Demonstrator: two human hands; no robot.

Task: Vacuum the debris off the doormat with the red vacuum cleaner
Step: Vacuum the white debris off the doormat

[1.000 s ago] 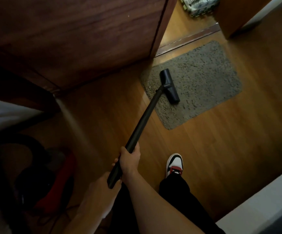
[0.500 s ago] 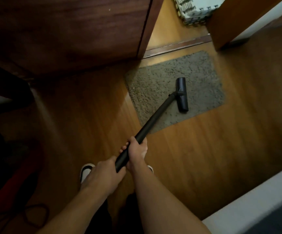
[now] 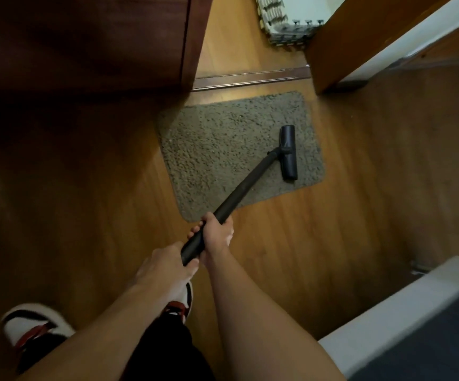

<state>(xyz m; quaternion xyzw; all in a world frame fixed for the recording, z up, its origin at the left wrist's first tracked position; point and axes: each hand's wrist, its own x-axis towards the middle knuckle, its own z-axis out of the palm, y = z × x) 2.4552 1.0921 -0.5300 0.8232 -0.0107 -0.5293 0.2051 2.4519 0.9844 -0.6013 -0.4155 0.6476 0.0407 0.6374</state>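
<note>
A grey shaggy doormat (image 3: 223, 149) lies on the wooden floor just before a door threshold. The black vacuum nozzle (image 3: 289, 152) rests on the mat's right part, near its right edge. A long black wand (image 3: 239, 193) slopes back from it to me. My right hand (image 3: 217, 235) grips the wand higher up, and my left hand (image 3: 165, 262) grips its near end just behind. The red vacuum body is out of view.
A dark wooden door (image 3: 85, 42) stands open at the upper left, a wooden door frame (image 3: 330, 50) at the upper right. A metal threshold strip (image 3: 250, 78) runs behind the mat. Foam tiles (image 3: 286, 23) lie beyond. A white ledge (image 3: 388, 312) fills the lower right. My shoes (image 3: 30, 325) stand below.
The nozzle has swept from the mat's left side to its right part. My left hand has taken hold of the wand's end. I have stepped forward, and the red vacuum body has left the view.
</note>
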